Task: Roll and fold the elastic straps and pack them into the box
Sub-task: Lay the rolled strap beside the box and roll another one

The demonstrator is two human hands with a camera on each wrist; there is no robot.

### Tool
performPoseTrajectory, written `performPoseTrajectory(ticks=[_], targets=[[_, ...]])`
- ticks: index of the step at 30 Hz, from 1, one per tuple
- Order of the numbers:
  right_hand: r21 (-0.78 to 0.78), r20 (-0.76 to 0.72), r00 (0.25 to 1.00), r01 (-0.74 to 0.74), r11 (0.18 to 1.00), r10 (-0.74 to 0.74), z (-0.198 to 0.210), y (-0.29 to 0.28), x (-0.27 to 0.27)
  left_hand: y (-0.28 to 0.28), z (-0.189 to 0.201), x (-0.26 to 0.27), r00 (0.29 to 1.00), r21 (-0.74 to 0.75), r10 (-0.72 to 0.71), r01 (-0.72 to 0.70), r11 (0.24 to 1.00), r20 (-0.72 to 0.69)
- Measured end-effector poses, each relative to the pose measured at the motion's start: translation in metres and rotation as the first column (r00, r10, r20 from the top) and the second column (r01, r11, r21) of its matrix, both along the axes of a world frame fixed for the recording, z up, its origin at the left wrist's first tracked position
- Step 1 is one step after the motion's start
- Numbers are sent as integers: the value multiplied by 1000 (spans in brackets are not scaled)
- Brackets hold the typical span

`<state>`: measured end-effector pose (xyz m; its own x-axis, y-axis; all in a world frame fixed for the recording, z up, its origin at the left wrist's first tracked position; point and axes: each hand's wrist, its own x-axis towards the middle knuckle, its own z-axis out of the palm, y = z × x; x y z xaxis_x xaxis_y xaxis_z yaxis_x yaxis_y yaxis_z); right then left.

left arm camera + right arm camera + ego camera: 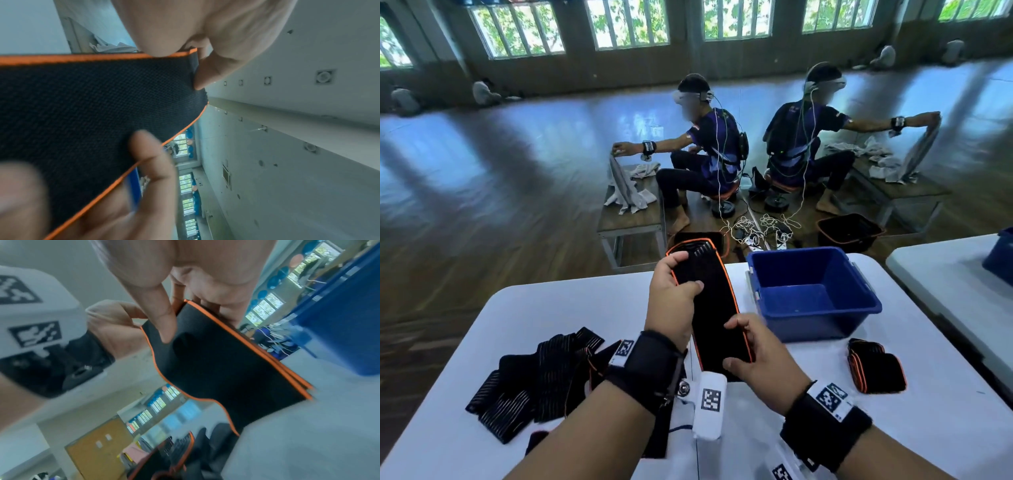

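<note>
A long black elastic strap (714, 308) with orange edging is stretched lengthwise above the white table (571, 308). My left hand (686, 272) pinches its far end, thumb on top. My right hand (732, 342) grips its near end. In the left wrist view the strap (82, 105) fills the left half, with my left hand (185, 63) at its end. In the right wrist view my right hand (191, 313) pinches the strap (216, 361), which shows doubled orange edges. The blue box (811, 291) stands just right of the strap, with nothing visible inside.
A loose pile of black straps (541, 377) lies at the left of the table. One folded strap (876, 366) lies at the right, near the box. A second white table (945, 274) stands to the right. Beyond the far edge two people work at low benches.
</note>
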<state>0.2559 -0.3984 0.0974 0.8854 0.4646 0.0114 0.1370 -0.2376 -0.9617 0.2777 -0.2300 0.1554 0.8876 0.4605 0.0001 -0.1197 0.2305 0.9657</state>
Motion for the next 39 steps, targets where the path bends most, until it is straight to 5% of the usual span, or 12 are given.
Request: performPoseTrajectory(ticks=[5,12,19,27,30,34,39], targets=[[-214,-145,988,-79,974,48,-56,-16,-28,13,-44,22,988,-1,-34,34,999,-151],[-245,-382,923,-46,968,-52,-109,-41,-64,24,-122,38,916,424,-95,270,864,-391],[-481,-277,932,75,873,-233,-119,-42,-89,30,-177,53,751,644,-104,621,447,-652],[-528,-282,935,37,849,-216,-122,-37,-96,25,-180,73,723,725,66,682,96,-688],[-548,-280,941,6,837,-190,-121,-38,-93,29,-175,63,789,791,70,605,86,-611],[-538,-285,945,-18,842,-162,-110,-49,-82,31,-156,30,868,835,-149,496,239,-473],[-525,-280,950,-30,851,-139,-97,-55,-73,21,-152,-54,687,722,-411,686,91,-600]])
